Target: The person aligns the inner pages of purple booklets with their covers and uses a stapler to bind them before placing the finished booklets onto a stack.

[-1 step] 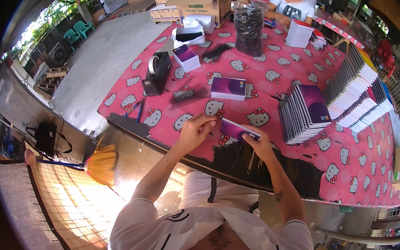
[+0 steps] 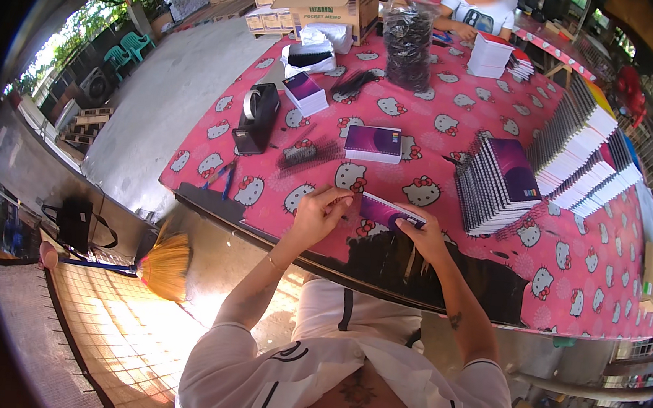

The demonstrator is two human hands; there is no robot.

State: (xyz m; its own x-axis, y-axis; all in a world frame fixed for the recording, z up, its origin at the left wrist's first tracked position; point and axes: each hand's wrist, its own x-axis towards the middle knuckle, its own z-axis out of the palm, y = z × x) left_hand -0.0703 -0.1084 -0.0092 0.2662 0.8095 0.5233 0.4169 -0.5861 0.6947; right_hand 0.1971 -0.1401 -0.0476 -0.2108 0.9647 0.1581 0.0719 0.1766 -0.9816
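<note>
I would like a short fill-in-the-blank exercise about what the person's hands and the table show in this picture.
1. Both hands, left hand and right hand, hold one small ____ notebook.
2. The tablecloth is ____ with white cartoon cats.
3. The black tape dispenser stands to the person's ____ of the purple notebook stack.

Missing words: purple; pink; left

purple notebook (image 2: 382, 211), pink tablecloth (image 2: 504, 88) (white cat faces), black tape dispenser (image 2: 256, 119)
</note>
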